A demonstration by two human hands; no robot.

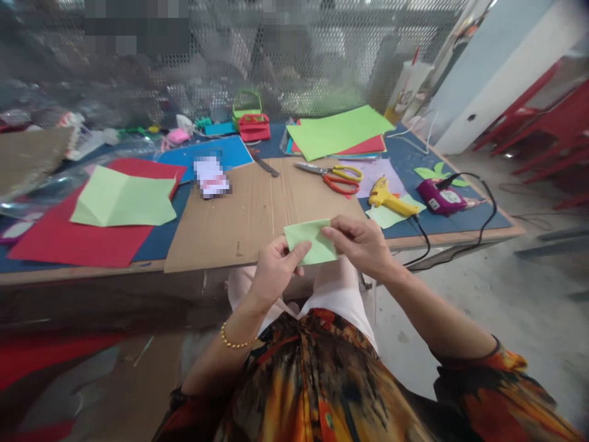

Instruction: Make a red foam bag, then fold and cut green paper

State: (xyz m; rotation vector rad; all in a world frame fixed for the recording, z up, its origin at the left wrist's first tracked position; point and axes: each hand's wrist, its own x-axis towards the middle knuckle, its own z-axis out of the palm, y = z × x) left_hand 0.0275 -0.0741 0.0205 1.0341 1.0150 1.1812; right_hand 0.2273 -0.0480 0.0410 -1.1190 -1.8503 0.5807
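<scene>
Between my hands I hold a small piece of light green paper point(317, 244) just over the table's front edge. My left hand point(278, 264) pinches its left side, thumb on top. At its upper right corner, my right hand point(361, 240) grips it between thumb and fingers. Whether the paper is folded or a single layer, I cannot tell. Beyond my hands lies a sheet of brown cardboard point(225, 227). Scissors point(334, 177) with yellow and orange handles rest near its right side, and a dark-handled knife point(265, 164) at its back edge.
A yellow glue gun point(391, 199) lies on green paper at right, beside a purple box point(442, 197) with a black cord. At left, creased green paper point(124, 196) covers part of a red sheet point(115, 245). Small red point(254, 127) and green baskets stand behind. A drink cup point(407, 89) stands back right.
</scene>
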